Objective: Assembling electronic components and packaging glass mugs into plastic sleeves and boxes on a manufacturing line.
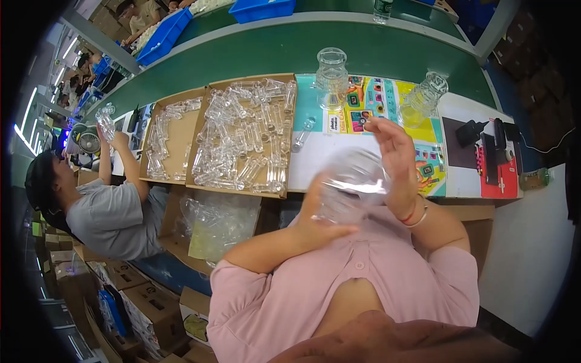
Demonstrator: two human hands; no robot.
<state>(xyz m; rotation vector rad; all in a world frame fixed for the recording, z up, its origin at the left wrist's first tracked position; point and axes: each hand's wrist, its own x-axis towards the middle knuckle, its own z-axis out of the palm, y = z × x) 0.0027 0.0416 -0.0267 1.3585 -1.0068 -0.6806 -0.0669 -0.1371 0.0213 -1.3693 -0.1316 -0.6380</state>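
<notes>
A clear, ribbed plastic vessel [353, 186], smeared by motion, is held tilted in front of my chest. My left hand [316, 213] is wrapped round its left side and underside. Along the vessel's right side is my right hand [396, 166], its fingers raised and apart; whether the palm touches the vessel I cannot tell. Beyond my hands, a clear ribbed vessel [332, 78] stands upright on the printed sheets, and a similar one [423, 100] leans farther right. A small clear tube [304, 134] lies on the white area left of my hands.
Two shallow cardboard trays [289, 136] [145, 158] of clear tubes sit at the left. Below them is a carton with a plastic bag [221, 224]. Dark gadgets [469, 133] lie at the right. A co-worker [115, 212] at the left lifts a clear vessel [106, 121].
</notes>
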